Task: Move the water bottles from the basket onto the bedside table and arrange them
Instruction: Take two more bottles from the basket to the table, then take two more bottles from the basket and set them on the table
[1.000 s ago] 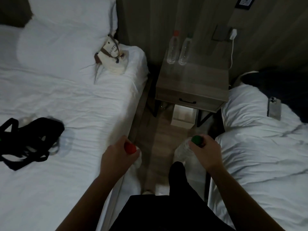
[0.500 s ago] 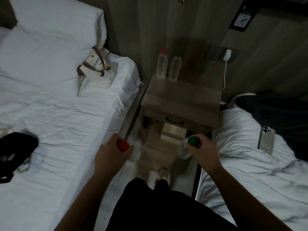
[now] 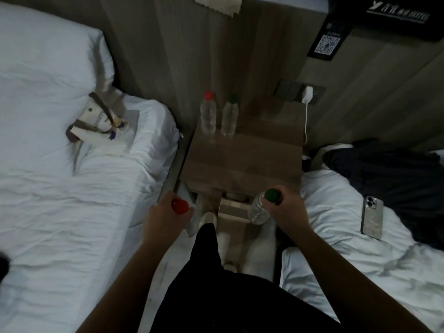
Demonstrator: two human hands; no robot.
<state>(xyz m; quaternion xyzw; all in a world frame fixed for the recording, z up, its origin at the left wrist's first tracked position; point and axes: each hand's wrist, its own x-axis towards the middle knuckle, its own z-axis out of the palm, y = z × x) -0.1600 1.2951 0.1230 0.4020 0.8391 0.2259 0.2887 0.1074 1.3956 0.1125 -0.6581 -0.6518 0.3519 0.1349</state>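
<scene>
My left hand (image 3: 163, 219) is closed around the neck of a clear red-capped bottle (image 3: 179, 206); its body hangs below my fist, mostly hidden. My right hand (image 3: 288, 212) grips a clear green-capped bottle (image 3: 260, 207) just under its cap. Both hands hover in front of the wooden bedside table (image 3: 242, 162), short of its front edge. At the table's back left stand two upright bottles side by side: one with a red cap (image 3: 208, 114), one with a green cap (image 3: 230, 117). The black basket (image 3: 3, 265) barely shows at the left edge.
White beds flank the narrow aisle on both sides. A small cloth bag (image 3: 101, 123) lies on the left bed, a phone (image 3: 372, 217) and dark clothing on the right bed. A white charger (image 3: 307, 94) and cable hang behind the table. A box (image 3: 234, 209) sits under it.
I have stepped closer to the bedside table, carrying both bottles forward. The basket has slid almost out of view at the left. Both grips are unchanged.
</scene>
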